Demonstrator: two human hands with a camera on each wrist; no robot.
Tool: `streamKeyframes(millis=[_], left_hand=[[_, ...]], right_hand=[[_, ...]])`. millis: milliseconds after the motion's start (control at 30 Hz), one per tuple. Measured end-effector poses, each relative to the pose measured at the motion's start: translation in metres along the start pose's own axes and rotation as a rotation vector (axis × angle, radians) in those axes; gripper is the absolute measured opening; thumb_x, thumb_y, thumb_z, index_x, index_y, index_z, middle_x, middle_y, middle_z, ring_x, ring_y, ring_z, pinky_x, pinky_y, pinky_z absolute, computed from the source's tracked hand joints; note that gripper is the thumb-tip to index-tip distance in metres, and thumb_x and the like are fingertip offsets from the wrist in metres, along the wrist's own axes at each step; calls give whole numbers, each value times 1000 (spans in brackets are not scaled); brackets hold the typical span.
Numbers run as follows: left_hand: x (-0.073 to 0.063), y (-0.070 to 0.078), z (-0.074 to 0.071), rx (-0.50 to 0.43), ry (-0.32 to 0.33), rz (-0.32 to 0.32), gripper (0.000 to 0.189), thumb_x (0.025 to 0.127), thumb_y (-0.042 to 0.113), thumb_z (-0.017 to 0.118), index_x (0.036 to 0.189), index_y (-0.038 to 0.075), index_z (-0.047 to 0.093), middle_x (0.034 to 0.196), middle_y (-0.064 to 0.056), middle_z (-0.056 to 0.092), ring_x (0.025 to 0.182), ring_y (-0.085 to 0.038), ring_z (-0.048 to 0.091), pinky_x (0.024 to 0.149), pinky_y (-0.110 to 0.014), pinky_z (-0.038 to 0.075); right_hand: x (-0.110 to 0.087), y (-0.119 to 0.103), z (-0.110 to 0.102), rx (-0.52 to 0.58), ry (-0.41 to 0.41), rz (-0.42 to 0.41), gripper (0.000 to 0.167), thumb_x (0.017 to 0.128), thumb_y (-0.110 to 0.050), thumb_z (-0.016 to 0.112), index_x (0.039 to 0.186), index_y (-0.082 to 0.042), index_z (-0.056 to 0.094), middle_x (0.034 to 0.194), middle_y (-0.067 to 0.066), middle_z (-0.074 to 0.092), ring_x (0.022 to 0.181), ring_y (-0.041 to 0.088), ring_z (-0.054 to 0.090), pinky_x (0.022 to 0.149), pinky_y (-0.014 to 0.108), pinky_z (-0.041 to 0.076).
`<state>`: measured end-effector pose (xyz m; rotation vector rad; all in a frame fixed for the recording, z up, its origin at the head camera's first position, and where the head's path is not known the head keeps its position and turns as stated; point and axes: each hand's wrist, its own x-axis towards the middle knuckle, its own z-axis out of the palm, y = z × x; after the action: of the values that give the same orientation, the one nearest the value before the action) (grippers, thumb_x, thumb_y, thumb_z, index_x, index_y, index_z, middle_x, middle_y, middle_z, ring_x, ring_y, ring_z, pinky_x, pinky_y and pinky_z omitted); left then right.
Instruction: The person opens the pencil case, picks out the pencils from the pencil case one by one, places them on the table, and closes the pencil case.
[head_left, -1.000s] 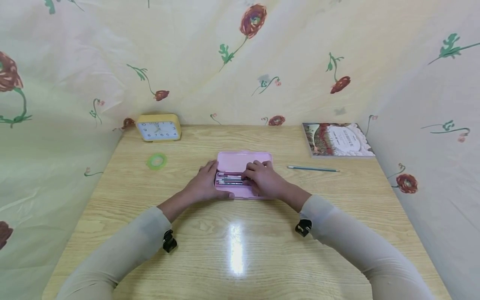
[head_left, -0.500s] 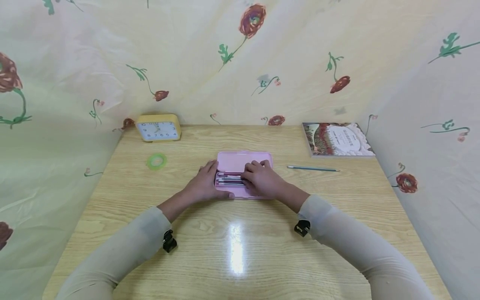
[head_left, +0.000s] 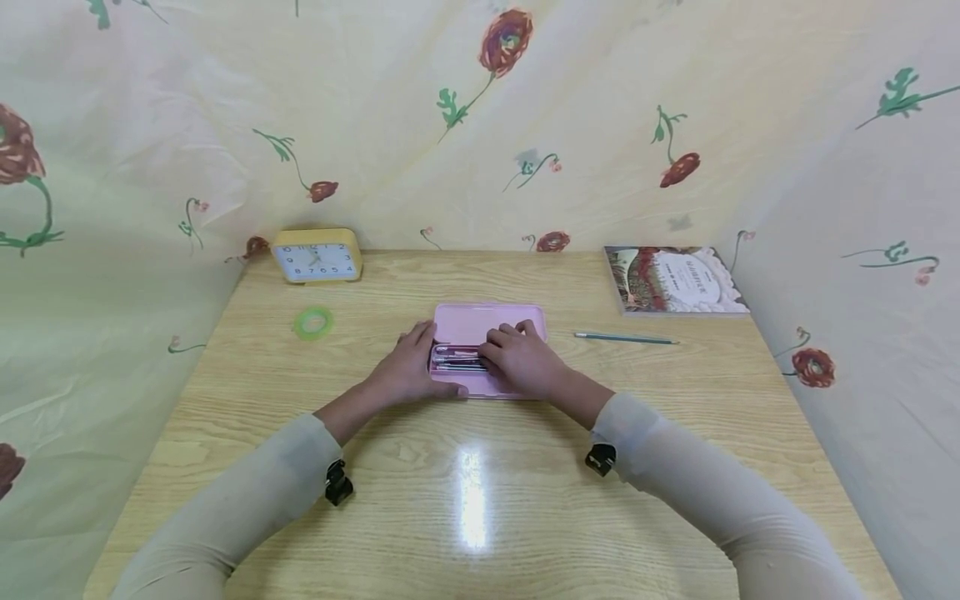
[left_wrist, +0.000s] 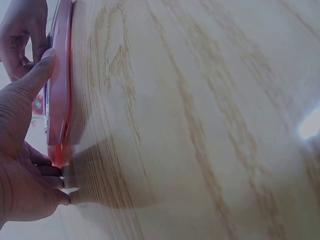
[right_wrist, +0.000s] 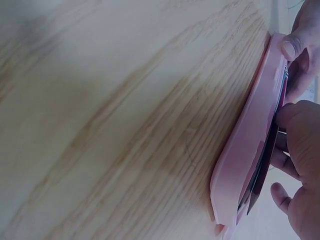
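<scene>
A pink pencil case (head_left: 483, 385) lies opened on the table, with several pencils (head_left: 452, 360) side by side inside. Gripping its left end is my left hand (head_left: 405, 372); the thumb (left_wrist: 44, 67) presses the front wall and the other fingers reach round the end. My right hand (head_left: 527, 360) is over the right part of the case, hiding the pencils' other ends. In the right wrist view its thumb and fingers pinch a dark pencil (right_wrist: 261, 175), one end of which stands slightly out past the case wall.
Right of the case lies a blue-green pencil (head_left: 627, 337), with a book (head_left: 678, 281) behind it. A green tape roll (head_left: 312, 323) and a yellow alarm clock (head_left: 318, 255) are on the left. Flowered cloth (head_left: 405, 125) hangs behind the wooden table (head_left: 405, 500).
My right hand has shifted a little to the left over the case, and the pencils beneath it have moved slightly. The left hand stays where it was.
</scene>
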<state>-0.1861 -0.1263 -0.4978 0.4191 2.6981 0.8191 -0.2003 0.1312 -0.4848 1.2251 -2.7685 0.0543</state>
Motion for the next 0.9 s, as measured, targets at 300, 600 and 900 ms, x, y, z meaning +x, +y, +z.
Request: streamKeyframes(millis=[300,600,900], left_hand=[[0,2,-1,4,11,5,147,75,75,91,178,7,12,185,-17,18,169,-49,22,133,-64,35],[0,-1,0,-8,13,13,147,74,76,91,178,9,12,185,-15,19,169,-46,25,132,-63,37],[0,-2,1,-34,13,12,146,73,74,93,179,14,12,185,-14,19,169,-46,24,133,-64,35]], right_hand=[[4,0,3,-7,39,20,17,109,-27,72,119,-16,81,112,2,76,100,23,65,99,55,55],[1,3,1,-35,157,-26,12,104,-24,77,109,-15,82,104,2,70,98,25,61,99,58,54],[-9,17,-7,-71,178,-19,7,103,-22,79,108,-17,82,103,2,69,100,26,60,101,62,52]])
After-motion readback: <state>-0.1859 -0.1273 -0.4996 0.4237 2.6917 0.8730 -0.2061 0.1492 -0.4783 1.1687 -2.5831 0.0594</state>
